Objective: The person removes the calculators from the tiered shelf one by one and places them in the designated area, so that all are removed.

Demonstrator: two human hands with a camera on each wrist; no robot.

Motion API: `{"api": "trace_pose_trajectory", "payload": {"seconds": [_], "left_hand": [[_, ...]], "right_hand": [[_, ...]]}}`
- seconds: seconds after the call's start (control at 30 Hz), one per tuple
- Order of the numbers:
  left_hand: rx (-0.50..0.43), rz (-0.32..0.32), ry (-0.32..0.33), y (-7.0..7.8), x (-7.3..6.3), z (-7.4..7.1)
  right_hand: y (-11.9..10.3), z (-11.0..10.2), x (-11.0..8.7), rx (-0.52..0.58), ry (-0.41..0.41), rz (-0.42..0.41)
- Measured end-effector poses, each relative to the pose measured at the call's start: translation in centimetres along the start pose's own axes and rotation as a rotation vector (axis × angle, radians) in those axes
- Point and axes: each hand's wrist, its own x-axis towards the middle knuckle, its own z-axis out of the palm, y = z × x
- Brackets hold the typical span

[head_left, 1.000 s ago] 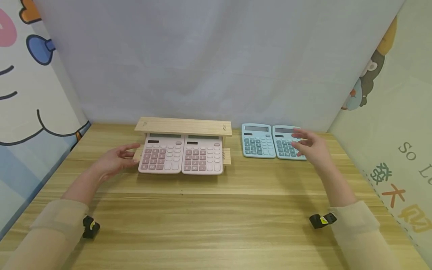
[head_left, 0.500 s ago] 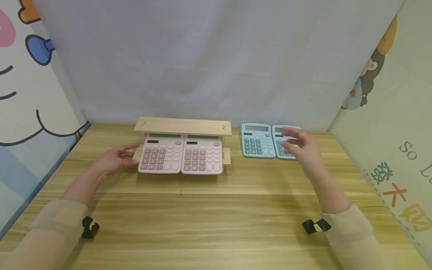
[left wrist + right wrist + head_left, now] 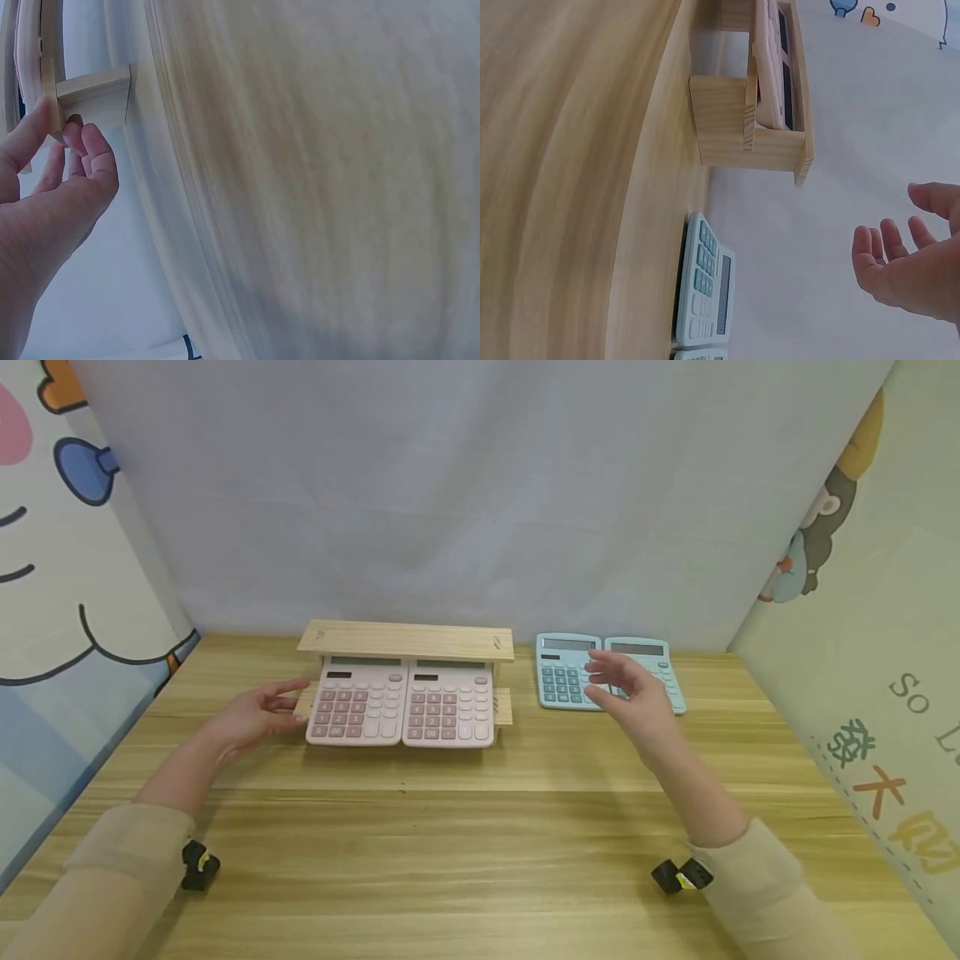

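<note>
Two pink calculators [image 3: 448,710] lie side by side on a small wooden shelf [image 3: 408,640], under its top board. My left hand [image 3: 258,720] pinches the left end of the shelf's lower board [image 3: 51,94], thumb on one face and fingers curled behind it in the left wrist view. In the air near the two blue calculators [image 3: 567,647] is my right hand [image 3: 637,702], its fingers loosely bent and nothing in them. It partly covers the calculators in the head view. The right wrist view shows that hand [image 3: 915,259] well apart from the shelf and the blue calculator [image 3: 705,289].
The shelf and the blue calculators stand toward the back of the wooden table [image 3: 450,860], before a pale cloth backdrop [image 3: 480,510]. Printed cartoon walls flank the table left [image 3: 75,552] and right [image 3: 862,635].
My right hand has moved left, from over the right blue calculator toward the left one and the shelf. The left hand keeps its hold on the shelf, which has not moved.
</note>
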Motion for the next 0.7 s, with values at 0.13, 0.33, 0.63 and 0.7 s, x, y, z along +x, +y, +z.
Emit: {"api": "trace_pose_trajectory", "payload": {"seconds": [0.13, 0.33, 0.63, 0.7], "left_hand": [[0.0, 0.003, 0.002, 0.0, 0.0, 0.0], [-0.009, 0.007, -0.002, -0.1, 0.0, 0.0], [-0.003, -0.003, -0.001, 0.0, 0.0, 0.0], [0.0, -0.004, 0.0, 0.0, 0.0, 0.0]], "right_hand": [[0.0, 1.1, -0.1, 0.022, -0.046, -0.009], [-0.3, 2.7, -0.3, 0.073, -0.094, -0.021], [0.2, 4.8, -0.7, 0.138, -0.183, 0.027], [0.5, 5.3, -0.8, 0.14, -0.198, 0.038]]}}
